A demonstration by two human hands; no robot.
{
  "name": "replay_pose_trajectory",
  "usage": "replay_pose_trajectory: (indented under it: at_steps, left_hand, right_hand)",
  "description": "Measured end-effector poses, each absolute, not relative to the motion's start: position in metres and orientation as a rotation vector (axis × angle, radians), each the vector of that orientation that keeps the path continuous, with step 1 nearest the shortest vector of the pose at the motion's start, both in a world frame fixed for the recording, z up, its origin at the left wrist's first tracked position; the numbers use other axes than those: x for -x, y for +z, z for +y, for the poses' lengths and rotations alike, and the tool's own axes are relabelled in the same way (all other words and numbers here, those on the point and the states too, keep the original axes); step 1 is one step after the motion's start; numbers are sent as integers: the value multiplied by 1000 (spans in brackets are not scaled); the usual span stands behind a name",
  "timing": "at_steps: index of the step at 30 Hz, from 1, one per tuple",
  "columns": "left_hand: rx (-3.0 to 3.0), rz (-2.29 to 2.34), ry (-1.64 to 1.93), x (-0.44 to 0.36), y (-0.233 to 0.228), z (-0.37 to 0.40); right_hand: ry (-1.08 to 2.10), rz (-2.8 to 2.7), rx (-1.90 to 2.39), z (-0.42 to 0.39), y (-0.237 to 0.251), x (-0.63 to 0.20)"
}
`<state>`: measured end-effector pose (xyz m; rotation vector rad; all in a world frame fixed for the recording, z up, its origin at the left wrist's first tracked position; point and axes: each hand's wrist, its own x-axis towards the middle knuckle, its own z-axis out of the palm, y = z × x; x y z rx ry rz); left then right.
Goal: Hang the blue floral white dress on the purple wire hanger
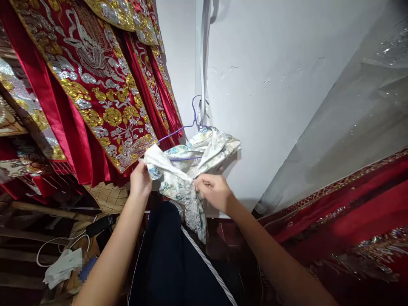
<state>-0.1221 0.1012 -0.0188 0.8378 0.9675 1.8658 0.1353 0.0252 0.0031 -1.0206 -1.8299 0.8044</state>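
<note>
A pale silk garment [188, 165] with a blue-green flower print hangs on a purple wire hanger [180, 128] hooked by the white wall corner. My left hand [139, 178] pinches the garment's left edge near the hanger's end. Fingers of my right hand [214, 190] are closed on a bunched fold at its middle. The garment's lower part drops down between my forearms, in front of my dark trouser leg [168, 259].
Red garments with gold and silver embroidery [95, 85] hang close on the left. More red embroidered cloth under clear plastic [344, 212] fills the right. A white cable and white cloth [62, 263] lie on wooden shelves at lower left. White wall [270, 85] stands behind.
</note>
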Motion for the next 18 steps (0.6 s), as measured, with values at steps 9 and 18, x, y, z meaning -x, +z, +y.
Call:
replay_pose_trajectory:
  at_steps: [9, 18]
  left_hand:
    - [-1302, 1119, 1196, 111, -85, 78]
    - [-1625, 957, 1131, 82, -41, 55]
  right_hand:
    - [839, -1955, 983, 10, -3, -156]
    - [797, -1925, 1147, 18, -25, -170]
